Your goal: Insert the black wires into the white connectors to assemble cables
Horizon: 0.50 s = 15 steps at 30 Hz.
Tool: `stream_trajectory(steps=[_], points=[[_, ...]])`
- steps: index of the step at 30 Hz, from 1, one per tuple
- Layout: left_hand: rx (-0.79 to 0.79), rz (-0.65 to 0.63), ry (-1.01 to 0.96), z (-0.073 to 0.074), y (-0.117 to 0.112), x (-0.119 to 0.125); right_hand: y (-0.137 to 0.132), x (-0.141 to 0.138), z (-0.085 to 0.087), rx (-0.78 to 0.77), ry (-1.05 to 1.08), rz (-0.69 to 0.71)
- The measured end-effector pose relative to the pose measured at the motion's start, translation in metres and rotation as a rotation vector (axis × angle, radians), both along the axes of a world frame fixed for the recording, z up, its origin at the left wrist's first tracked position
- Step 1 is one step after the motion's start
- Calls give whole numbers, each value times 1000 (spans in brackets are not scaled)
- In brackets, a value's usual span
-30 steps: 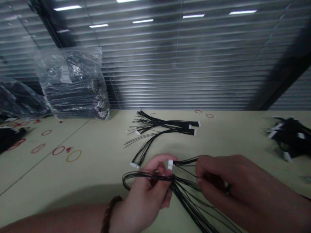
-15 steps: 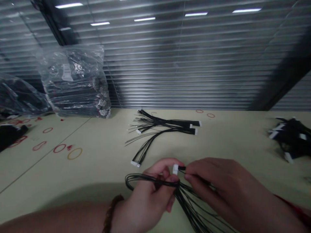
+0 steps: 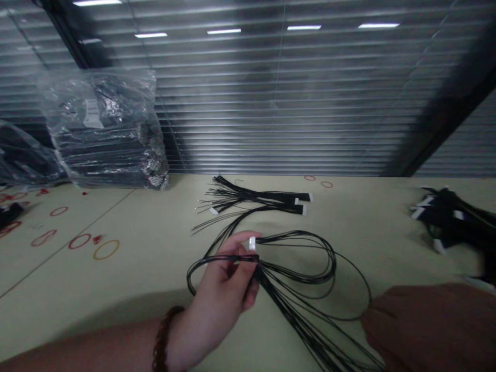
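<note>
Over the table, left hand grips black wires; right hand withdrawn, grip unclear.

A pale green work surface carries a plastic bag of black cables, a cable bundle with white plugs, a dark cable heap and red rubber bands.

A wire harness of thin black wires ends in a small white connector; its strands curve in wide loops and fan loosely across the bench.
</note>
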<state>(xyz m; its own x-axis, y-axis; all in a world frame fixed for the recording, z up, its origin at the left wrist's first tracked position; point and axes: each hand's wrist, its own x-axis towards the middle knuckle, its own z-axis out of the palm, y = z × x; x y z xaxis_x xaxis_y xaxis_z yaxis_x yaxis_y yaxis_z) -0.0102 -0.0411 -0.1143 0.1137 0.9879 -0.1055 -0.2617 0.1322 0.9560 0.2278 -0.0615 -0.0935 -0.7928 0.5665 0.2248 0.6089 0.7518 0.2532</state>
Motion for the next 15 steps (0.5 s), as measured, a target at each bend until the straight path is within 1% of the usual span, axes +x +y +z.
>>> stream_trajectory(steps=[1,3,5,7,9,11,13,15], points=[[-3,4,-2,0,-1,0,2,-4,-2,-51,-33,-32],[-10,6,-9,0,-3,-1,7,-19,0,-233,-47,-112],[-3,-12,-15,-1,-5,-2,14,-38,7,-415,48,-151],[11,-43,-14,-3,-6,-2,20,-54,14,-515,202,-150],[16,-73,-7,-4,-5,-2,23,-62,18,-532,314,-142],[11,-76,-11,-5,-4,-1,24,-62,19,-519,345,-155],[-1,-66,-17,-5,-3,0,24,-56,22,-485,373,-179],[-11,-56,-23,-4,-2,0,27,-45,31,-418,441,-218]])
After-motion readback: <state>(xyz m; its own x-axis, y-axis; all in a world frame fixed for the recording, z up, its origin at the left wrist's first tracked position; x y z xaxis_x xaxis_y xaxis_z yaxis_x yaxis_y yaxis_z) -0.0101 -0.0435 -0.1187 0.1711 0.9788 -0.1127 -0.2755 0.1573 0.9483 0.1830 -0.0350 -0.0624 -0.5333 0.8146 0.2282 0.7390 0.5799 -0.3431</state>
